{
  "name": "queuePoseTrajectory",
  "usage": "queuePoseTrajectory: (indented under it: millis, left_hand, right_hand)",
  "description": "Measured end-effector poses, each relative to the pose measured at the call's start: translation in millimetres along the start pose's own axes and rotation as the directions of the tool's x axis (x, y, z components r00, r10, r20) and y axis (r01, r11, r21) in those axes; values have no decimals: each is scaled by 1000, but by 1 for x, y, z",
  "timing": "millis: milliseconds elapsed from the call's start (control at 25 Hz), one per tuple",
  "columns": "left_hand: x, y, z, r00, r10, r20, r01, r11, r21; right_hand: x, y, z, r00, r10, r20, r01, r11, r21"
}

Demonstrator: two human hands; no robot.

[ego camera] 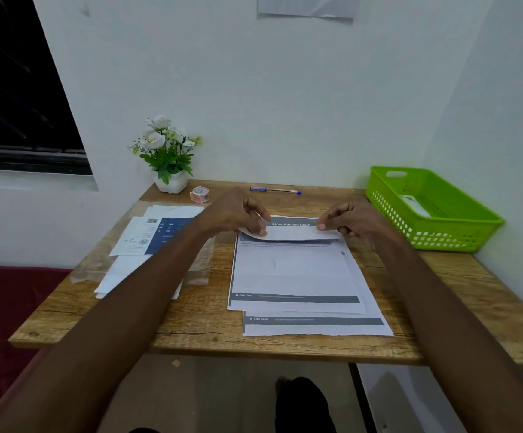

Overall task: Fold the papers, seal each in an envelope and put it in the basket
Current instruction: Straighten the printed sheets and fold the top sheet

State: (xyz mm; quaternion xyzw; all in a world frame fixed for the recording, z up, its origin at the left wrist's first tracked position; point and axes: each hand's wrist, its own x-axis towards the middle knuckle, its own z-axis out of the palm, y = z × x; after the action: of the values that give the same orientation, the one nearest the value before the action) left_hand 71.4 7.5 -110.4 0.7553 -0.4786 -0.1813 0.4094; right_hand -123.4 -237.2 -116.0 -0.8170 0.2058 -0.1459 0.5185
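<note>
A: Grip? L hand and R hand each pinching the far edge of the top paper, thumb and fingers tight, edge curled toward the near side.

B: Handling? Prob. light, floppy, easily creased; best held at both far corners, kept level.

A: Where? Middle of wooden table, atop a 2nd printed sheet.

B: Around? Envelopes left in clear wrap; green slotted plastic basket right; tape roll, pen behind.
</note>
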Motion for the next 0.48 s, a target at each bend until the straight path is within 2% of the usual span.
queuePoseTrajectory:
  millis: [240, 400, 480]
  left_hand:
    - [2, 2, 0, 1000, 18, -8, -15, 958, 288]
    - [2, 5, 4, 998, 56, -13, -46, 916, 399]
    - [0, 5, 7, 997, 75, -16, -61, 907, 417]
  right_hand:
    - [-10, -8, 12, 1000, -10, 23, 15, 973, -229]
    - [-8, -7, 24, 994, -81, -71, 60, 963, -262]
    - [-7, -9, 36, 979, -167, -113, 122, 937, -327]
